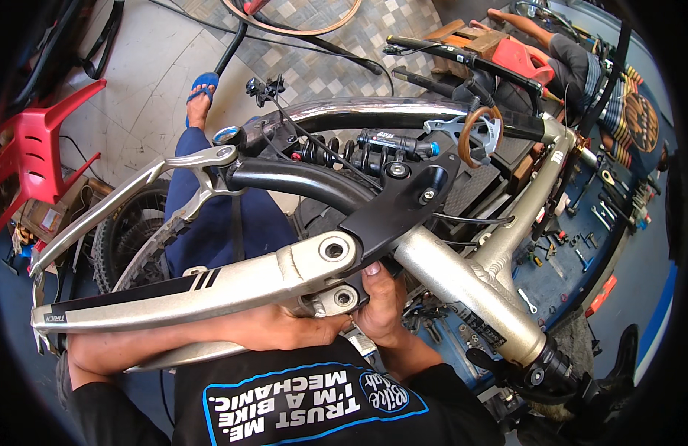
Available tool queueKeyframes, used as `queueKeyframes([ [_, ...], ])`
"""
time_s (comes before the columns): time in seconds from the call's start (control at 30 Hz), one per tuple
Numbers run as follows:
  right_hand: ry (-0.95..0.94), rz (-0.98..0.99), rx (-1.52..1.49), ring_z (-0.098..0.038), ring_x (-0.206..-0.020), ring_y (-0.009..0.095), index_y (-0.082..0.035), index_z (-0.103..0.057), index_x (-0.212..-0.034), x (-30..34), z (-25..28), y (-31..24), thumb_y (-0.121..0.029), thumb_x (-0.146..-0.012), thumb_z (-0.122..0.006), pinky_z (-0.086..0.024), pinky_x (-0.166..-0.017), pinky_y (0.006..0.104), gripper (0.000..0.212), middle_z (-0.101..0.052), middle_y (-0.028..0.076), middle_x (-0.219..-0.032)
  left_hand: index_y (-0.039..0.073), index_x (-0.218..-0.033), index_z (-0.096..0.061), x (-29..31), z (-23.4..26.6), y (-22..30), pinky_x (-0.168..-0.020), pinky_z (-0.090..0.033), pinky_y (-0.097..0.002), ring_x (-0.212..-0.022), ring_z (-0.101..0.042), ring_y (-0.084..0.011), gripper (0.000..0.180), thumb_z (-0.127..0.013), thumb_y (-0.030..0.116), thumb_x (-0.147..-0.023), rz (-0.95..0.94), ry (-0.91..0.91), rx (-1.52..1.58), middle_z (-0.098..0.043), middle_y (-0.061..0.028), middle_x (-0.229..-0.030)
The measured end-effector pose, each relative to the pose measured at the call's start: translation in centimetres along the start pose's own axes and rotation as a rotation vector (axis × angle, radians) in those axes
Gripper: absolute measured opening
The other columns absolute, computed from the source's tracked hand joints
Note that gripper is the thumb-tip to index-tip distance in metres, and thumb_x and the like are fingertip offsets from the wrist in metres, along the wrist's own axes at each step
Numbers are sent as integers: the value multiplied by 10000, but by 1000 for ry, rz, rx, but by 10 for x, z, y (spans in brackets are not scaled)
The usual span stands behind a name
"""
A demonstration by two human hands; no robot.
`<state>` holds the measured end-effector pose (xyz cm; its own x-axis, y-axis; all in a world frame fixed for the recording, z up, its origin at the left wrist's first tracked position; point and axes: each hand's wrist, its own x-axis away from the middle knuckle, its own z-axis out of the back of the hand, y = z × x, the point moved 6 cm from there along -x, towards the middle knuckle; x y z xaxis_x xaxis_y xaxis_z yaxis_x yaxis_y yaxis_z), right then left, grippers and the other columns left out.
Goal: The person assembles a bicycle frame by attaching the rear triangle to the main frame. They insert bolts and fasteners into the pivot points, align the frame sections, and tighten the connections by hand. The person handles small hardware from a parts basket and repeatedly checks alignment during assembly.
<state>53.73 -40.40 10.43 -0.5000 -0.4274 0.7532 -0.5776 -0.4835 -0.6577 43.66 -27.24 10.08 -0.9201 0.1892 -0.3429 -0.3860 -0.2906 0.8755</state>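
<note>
A silver full-suspension bike frame (463, 286) lies across my lap area, its swingarm (247, 279) reaching left. A black rocker link (400, 201) joins near the coil shock (344, 152). Below the swingarm's upper pivot hole is a lower pivot lug (342, 299). My left hand (314, 331) passes beneath the swingarm, fingers closed and pointing right under this lug; its fingertips are partly hidden. Just right of the lug, my right hand (381, 301) is closed, thumb raised against the black part of the frame. Whatever lies between the hands is hidden.
A blue workbench (567, 275) with scattered tools runs along the right. A red plastic chair (50, 152) stands at left, near a bike wheel (132, 230). Another person (574, 59) is at the upper right. A loose fork or bar (470, 56) lies beyond the frame.
</note>
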Motion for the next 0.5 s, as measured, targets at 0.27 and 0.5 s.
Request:
queueKeyframes([
  [0.27,23,25,-28,-645,-1168,209,27,-604,-1357,-2,-8,-6,-283,-1048,-527,-493,-1044,365,444,-672,118,-1288,107,-1130,-745,-8,9,-23,-831,-565,-405,-951,-701,-212,204,-697,190,-950,697,-96,1029,-720,-58,-1059],
  [0.5,-51,78,136,-625,-1212,220,49,-541,-1419,-4,-4,-12,-468,-1086,-515,-488,-1059,370,615,-653,134,-1324,52,-1176,-691,-4,9,-23,-716,-567,-361,-807,-691,-167,329,-761,231,-909,623,-74,852,-715,-72,-906],
])
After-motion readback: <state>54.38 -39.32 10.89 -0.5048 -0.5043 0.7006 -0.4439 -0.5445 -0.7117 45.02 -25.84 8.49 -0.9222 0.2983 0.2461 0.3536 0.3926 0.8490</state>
